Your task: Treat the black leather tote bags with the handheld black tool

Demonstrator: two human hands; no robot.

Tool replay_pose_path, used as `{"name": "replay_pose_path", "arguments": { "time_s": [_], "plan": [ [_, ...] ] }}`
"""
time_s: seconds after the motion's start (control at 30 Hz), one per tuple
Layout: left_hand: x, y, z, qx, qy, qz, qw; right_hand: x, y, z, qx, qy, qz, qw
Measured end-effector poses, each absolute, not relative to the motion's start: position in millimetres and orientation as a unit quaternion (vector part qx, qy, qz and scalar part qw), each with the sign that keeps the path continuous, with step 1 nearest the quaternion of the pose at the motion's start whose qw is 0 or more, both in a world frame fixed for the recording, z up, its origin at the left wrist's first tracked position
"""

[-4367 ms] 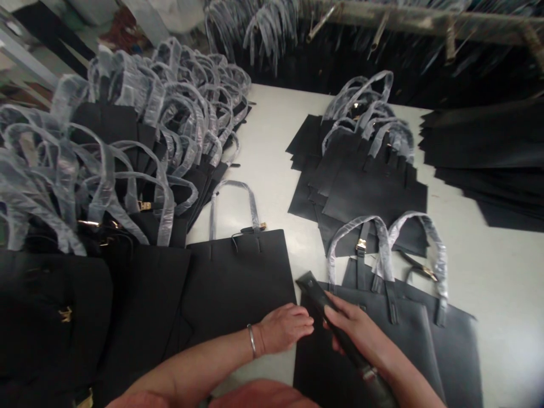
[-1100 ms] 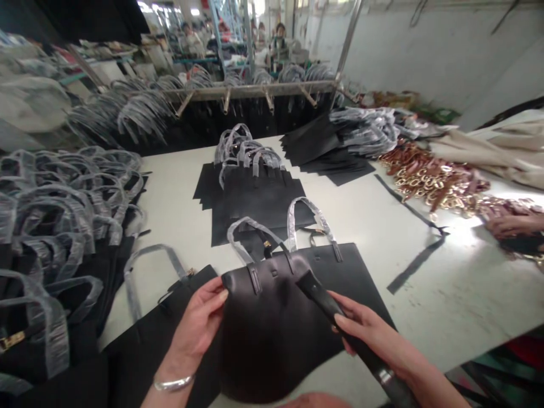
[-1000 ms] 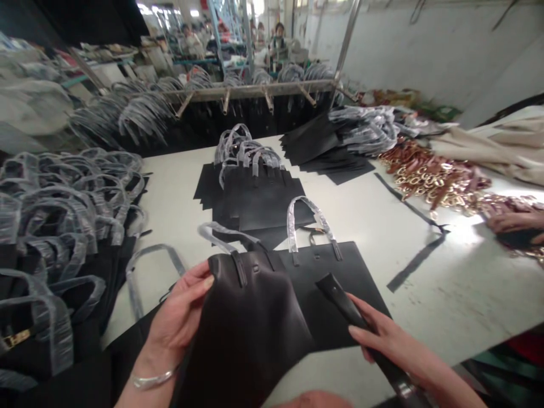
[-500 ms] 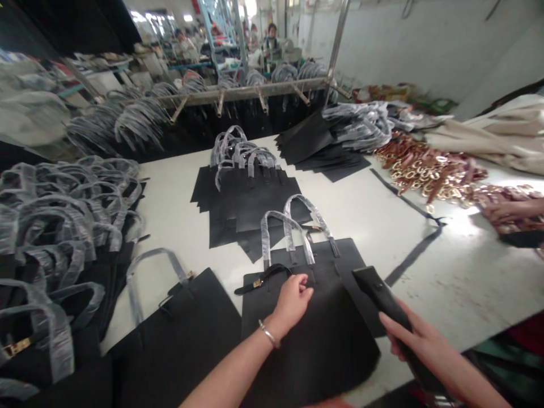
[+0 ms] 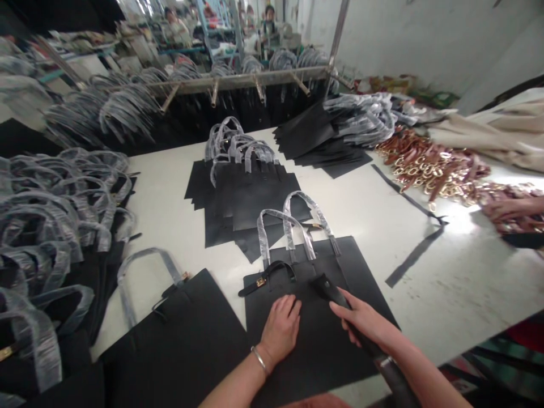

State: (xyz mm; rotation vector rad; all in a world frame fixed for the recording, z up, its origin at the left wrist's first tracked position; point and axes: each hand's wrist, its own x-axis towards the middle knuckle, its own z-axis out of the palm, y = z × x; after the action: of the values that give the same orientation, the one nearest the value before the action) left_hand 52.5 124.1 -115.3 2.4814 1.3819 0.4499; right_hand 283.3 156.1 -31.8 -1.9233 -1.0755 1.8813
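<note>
In front of me a black bag panel [image 5: 306,340] lies flat on the table, with two plastic-wrapped handles [image 5: 297,221] standing from its top edge. My left hand [image 5: 280,328] rests flat on the panel, fingers slightly bent and holding nothing. A short black buckle strap [image 5: 266,277] with a gold buckle lies just above it. My right hand [image 5: 357,317] is closed around a long black strap [image 5: 329,289]; the strap's broad end is over the panel near a slit, and a shiny metal part shows lower down. Whether that end touches the panel, I cannot tell.
Another black panel [image 5: 178,340] lies to the left, beside a heap of wrapped handles [image 5: 55,215]. Stacked panels [image 5: 255,192] sit farther back. Brown straps with gold rings [image 5: 433,170] are piled right, by another person's hand [image 5: 516,208]. A metal rack [image 5: 238,82] stands behind.
My right hand has brought the black strap left, from beside the panel to over it. My left hand has moved down from the buckle strap and now lies flat.
</note>
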Motion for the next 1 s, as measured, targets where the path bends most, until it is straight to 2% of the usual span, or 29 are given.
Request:
{"name": "replay_pose_path", "arguments": {
  "time_s": [0.27,0.5,0.7,1.0],
  "plan": [
    [54.0,121.8,-114.3,0.846,0.490,0.165,0.132,266.9,181.4,-14.0,-0.686,-0.472,0.514,0.204],
    [51.5,118.3,-119.9,0.861,0.449,0.190,0.148,248.0,174.0,-11.1,-0.599,-0.497,0.623,0.080],
    [51.6,116.7,-126.0,0.859,0.447,0.188,0.163,214.9,199.1,-13.7,-0.589,-0.520,0.617,0.053],
    [49.2,113.8,-135.3,0.875,0.388,0.214,0.194,217.8,193.6,-4.0,-0.538,-0.550,0.639,-0.012]
  ]
}}
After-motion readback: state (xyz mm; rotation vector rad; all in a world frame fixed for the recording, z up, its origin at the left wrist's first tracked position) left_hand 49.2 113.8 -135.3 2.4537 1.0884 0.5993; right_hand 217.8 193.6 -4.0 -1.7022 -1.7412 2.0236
